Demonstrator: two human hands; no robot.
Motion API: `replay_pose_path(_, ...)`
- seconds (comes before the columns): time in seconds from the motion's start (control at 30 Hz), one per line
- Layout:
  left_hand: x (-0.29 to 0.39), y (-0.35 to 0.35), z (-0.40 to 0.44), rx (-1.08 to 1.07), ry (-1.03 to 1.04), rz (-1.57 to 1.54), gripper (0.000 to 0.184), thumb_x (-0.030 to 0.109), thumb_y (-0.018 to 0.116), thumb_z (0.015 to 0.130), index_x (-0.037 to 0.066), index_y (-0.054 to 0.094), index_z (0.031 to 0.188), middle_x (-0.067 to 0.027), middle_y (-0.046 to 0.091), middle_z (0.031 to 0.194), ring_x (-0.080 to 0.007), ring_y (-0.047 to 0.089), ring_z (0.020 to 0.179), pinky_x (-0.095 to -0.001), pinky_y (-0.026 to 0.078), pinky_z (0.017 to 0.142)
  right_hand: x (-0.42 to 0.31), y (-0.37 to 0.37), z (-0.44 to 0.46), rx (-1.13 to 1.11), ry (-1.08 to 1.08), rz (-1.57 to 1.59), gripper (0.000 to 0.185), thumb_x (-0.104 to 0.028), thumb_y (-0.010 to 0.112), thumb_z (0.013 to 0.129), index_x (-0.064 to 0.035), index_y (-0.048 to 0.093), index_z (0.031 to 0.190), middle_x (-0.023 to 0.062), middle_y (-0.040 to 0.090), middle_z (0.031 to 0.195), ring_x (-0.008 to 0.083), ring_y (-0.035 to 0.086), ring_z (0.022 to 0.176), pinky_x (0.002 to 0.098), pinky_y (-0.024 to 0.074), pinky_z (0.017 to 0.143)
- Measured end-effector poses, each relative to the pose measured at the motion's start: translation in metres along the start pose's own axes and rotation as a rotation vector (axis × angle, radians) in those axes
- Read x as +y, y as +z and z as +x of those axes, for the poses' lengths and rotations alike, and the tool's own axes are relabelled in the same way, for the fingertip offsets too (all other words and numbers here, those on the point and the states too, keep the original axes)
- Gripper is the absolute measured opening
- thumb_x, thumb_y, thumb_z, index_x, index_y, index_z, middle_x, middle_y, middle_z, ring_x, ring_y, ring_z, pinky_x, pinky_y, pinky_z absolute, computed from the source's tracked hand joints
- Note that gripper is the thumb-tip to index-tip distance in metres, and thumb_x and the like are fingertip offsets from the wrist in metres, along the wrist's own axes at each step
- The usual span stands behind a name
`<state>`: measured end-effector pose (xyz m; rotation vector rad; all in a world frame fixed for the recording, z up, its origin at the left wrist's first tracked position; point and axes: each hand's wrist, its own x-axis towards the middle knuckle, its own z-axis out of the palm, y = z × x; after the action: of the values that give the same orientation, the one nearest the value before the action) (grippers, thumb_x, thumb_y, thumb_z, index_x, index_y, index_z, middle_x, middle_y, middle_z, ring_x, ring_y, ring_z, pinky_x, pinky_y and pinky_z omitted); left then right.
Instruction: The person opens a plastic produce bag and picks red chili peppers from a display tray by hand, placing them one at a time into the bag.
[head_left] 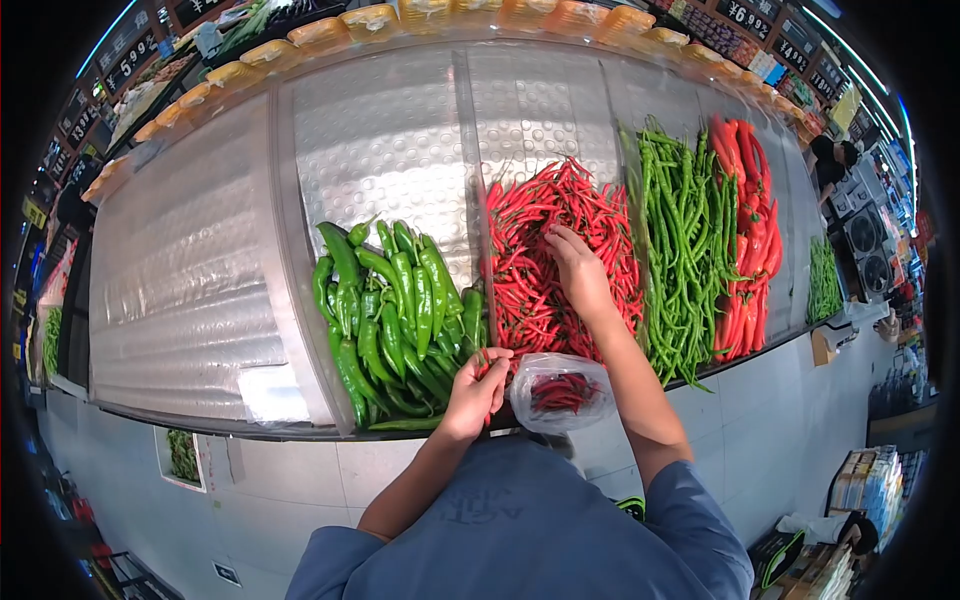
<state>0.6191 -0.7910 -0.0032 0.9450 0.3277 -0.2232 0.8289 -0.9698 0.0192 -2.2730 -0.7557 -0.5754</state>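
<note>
Head view: left hand (475, 393) pinching slender red chillies (487, 363), near clear plastic bag (525, 405) holding dark-red chillies (563, 392); right hand (577, 265), grip unclear, fingers bent onto heaped bright-red chillies (528, 290) on silver-lined desk (380, 130).

Divided tabletop (190, 280): red chili pile (525, 300); big green peppers (423, 300) left of that pile, long green chilies (675, 230) then large red peppers (755, 240) right.

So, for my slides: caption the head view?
Right hand on red chilli heap, left hand holding chillies beside a bag of more.
</note>
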Motion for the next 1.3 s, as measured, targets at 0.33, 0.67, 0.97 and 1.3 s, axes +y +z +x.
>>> replay_pose_path(0.33, 0.013, 0.008, 0.002, -0.009, 0.064, 0.018, 0.026, 0.019, 0.065, 0.104, 0.004, 0.066, 0.125, 0.0054, 0.052, 0.066, -0.0032, 0.041, 0.049, -0.0221, 0.032, 0.045, -0.039, -0.024, -0.042, 0.337, 0.401, 0.023, 0.019, -0.002, 0.068, 0.094, 0.0030, 0.071, 0.112, 0.0198, 0.073, 0.102, 0.0370, 0.071, 0.092, 0.0404, 0.0566, 0.083)
replay_pose_path(0.67, 0.029, 0.049, 0.022, -0.058, 0.252, 0.150, 0.036, 0.024, 0.057, 0.108, -0.002, 0.061, 0.132, -0.0134, 0.071, 0.127, -0.0007, 0.045, 0.052, -0.0185, 0.036, 0.046, -0.116, -0.024, -0.097, 0.293, 0.551, 0.816, 0.024, -0.002, 0.070, 0.097, 0.0054, 0.065, 0.120, 0.0090, 0.074, 0.093, 0.0130, 0.070, 0.081, 0.0267, 0.0580, 0.076)
replay_pose_path(0.97, 0.030, 0.038, 0.033, -0.060, 0.268, 0.185, 0.028, 0.025, 0.069, 0.101, 0.002, 0.070, 0.117, -0.0101, 0.077, 0.108, -0.0022, 0.050, 0.057, -0.0192, 0.039, 0.049, -0.121, -0.054, -0.117, -0.185, 1.066, 1.594, 0.020, -0.017, 0.062, 0.105, -0.0007, 0.065, 0.116, 0.0072, 0.071, 0.087, 0.0118, 0.066, 0.064, 0.0242, 0.0532, 0.060)
replay_pose_path(1.3, 0.028, 0.011, 0.037, -0.106, 0.145, -0.292, 0.023, 0.032, 0.060, 0.106, 0.011, 0.055, 0.116, -0.0009, 0.058, 0.089, -0.0098, 0.053, 0.060, -0.0241, 0.041, 0.048, -0.094, -0.048, -0.072, -0.138, 0.539, 0.440, 0.017, -0.014, 0.069, 0.096, 0.0011, 0.071, 0.105, 0.0131, 0.074, 0.081, 0.0220, 0.072, 0.070, 0.0349, 0.0560, 0.067)
